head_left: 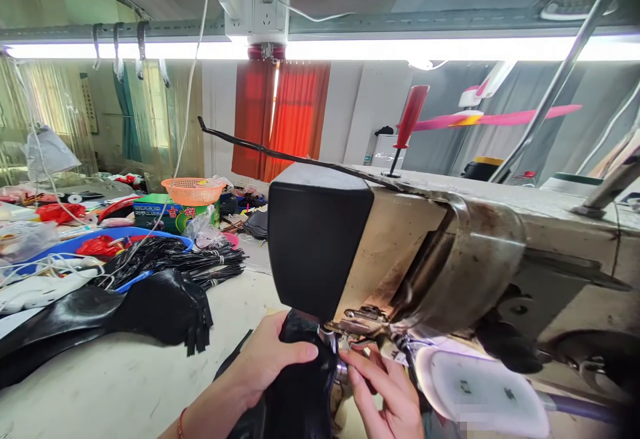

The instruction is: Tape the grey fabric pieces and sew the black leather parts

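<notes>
Under the worn beige sewing machine head (pixel 400 252), glossy black leather (pixel 300 386) is gripped by the left hand (pixel 267 359); the right hand (pixel 390 392) grip is half-open, fingertips (pixel 353 359) at the presser foot.

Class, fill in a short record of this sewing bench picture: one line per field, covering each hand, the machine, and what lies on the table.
left hand: grips black glossy material under the machine head
right hand: fingertips at the metal parts below the sewing machine
on machine top: red-handled screwdriver, upright
table: black fringed pieces, orange basket
overhead: tube light
</notes>
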Demonstrator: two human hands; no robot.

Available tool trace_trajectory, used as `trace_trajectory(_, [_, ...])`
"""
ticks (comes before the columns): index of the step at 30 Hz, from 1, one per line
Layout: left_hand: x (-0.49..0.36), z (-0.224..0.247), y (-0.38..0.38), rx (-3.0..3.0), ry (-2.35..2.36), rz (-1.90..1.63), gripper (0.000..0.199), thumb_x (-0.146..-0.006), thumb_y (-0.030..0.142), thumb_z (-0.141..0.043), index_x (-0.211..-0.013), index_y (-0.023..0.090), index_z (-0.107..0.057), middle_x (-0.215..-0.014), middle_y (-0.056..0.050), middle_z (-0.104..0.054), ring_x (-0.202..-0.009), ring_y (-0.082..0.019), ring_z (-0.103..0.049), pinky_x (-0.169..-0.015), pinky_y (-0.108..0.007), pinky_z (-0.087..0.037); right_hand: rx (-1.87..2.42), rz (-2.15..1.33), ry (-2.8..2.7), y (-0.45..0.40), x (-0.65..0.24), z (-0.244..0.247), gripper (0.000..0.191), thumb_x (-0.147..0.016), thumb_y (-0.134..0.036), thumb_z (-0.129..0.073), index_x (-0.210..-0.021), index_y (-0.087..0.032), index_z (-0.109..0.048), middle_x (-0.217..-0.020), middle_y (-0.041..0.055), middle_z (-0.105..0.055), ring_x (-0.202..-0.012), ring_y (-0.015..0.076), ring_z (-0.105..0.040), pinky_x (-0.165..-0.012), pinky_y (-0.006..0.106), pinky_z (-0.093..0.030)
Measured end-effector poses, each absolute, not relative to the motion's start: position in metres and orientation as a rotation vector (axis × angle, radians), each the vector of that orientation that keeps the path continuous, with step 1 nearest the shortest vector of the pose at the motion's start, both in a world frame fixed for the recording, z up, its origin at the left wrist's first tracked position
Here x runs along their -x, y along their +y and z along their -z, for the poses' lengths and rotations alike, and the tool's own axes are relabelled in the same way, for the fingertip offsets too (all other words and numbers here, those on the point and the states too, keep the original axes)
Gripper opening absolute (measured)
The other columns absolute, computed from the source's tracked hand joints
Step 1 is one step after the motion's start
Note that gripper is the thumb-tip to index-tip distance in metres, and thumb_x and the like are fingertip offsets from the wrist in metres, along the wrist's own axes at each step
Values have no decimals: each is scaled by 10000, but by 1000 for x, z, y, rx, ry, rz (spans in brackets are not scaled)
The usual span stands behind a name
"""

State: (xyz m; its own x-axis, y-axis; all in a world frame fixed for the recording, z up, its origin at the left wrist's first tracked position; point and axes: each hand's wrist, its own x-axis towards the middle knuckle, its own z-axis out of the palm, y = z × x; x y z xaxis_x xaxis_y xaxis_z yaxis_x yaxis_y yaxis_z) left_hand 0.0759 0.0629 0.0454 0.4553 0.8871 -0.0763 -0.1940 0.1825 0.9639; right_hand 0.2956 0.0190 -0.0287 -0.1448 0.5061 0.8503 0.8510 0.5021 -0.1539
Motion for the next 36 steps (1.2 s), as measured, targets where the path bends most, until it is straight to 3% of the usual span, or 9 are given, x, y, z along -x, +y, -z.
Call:
trace_trajectory(5, [-78,-46,63,-1136,751,-905,305,-652,192,-777,-942,138,-700,-918,-45,-746,-894,-215,-663,-843,-324,-489,1131,467,-1807,20,-295,27,250,-878,-260,-587,-1100,-291,-696,-979,104,-741,-902,314,-721,-697,511,-629])
trace_trajectory(10, [-81,-48,65,-1154,808,-938,273,-651,217,-776,-904,148,-701,-840,-28,-740,-875,-221,-664,-856,-339,-484,1131,474,-1795,21,-293,25,252,-877,-257,-589,-1104,-291,-691,-960,93,-746,-887,309,-724,-679,496,-631])
trace_trajectory(21, [-87,-48,58,-1190,855,-1049,322,-657,301,-786,-930,156,-700,-948,-55,-732,-954,-262,-649,-900,-366,-477,1126,440,-1780,20,-292,25,252,-879,-235,-594,-1104,-285,-696,-965,82,-744,-855,264,-724,-705,436,-622])
trace_trajectory(29, [-90,-50,63,-1149,779,-1033,325,-701,245,-749,-1002,141,-686,-992,-58,-738,-993,-268,-654,-910,-373,-490,1141,429,-1784,19,-293,23,233,-878,-267,-593,-1063,-267,-735,-970,95,-746,-856,266,-723,-711,421,-622])
trace_trajectory(33, [-91,-48,65,-1257,888,-1091,338,-766,290,-702,-1066,149,-639,-1080,-82,-711,-1053,-267,-633,-949,-392,-477,1137,411,-1777,18,-291,22,230,-883,-256,-588,-1060,-263,-733,-971,87,-758,-873,267,-727,-739,424,-620])
trace_trajectory(36, [-89,-31,56,-1567,1107,-1352,445,-788,359,-685,-1172,166,-569,-1205,-126,-640,-1151,-292,-577,-991,-447,-447,1121,404,-1777,18,-290,21,231,-886,-254,-587,-1076,-264,-718,-987,80,-765,-881,265,-731,-753,422,-619])
